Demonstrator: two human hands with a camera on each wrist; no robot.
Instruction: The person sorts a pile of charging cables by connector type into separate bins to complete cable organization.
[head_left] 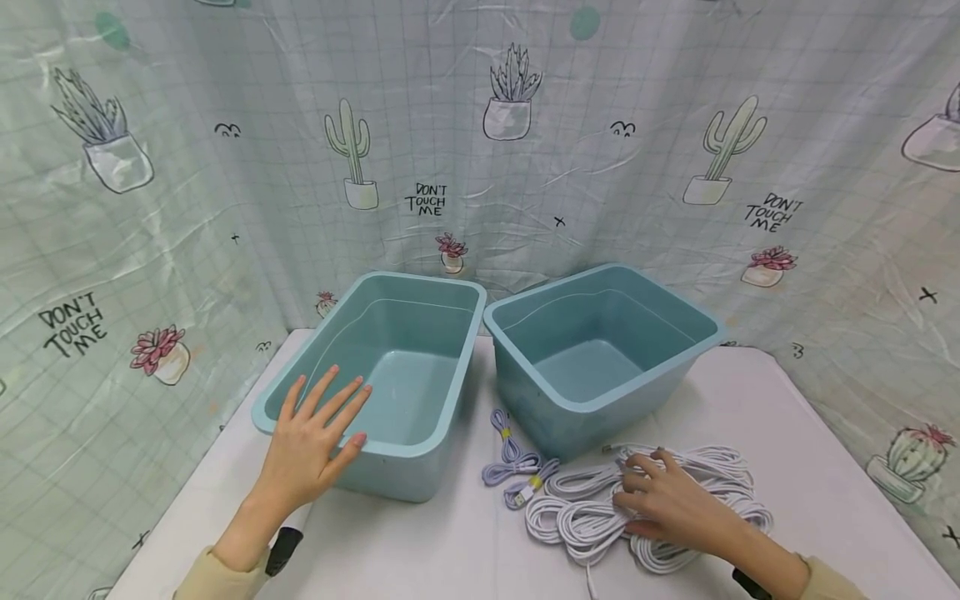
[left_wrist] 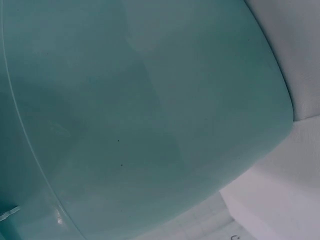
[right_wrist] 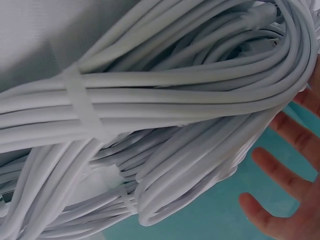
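Cactus-print curtain (head_left: 525,167) hangs behind on all sides, with a white bench (head_left: 420,550) in front of you. Two teal tubs sit side by side at the back of it, nearly touching, both showing bare bottoms, open side up so things could drop straight in.

Your left hand (head_left: 315,442) lies flat on the near rim of the left tub (head_left: 405,350), fingers straight and spread; it holds nothing, and likely steadies the tub. The left wrist view shows only teal plastic and a strip of bench.

Your right hand (head_left: 667,500) rests on the heap of white cables (head_left: 592,517), which lies on the bench just in front of the right tub (head_left: 600,350). Its fingers are bent down onto the coils; I cannot tell whether they have closed on a bundle. The right wrist view shows the coils bound with white ties (right_wrist: 82,107), so each lifts as one piece.

Two small lilac cables (head_left: 513,462) with yellow ties lie between the tubs and the white heap, untouched.
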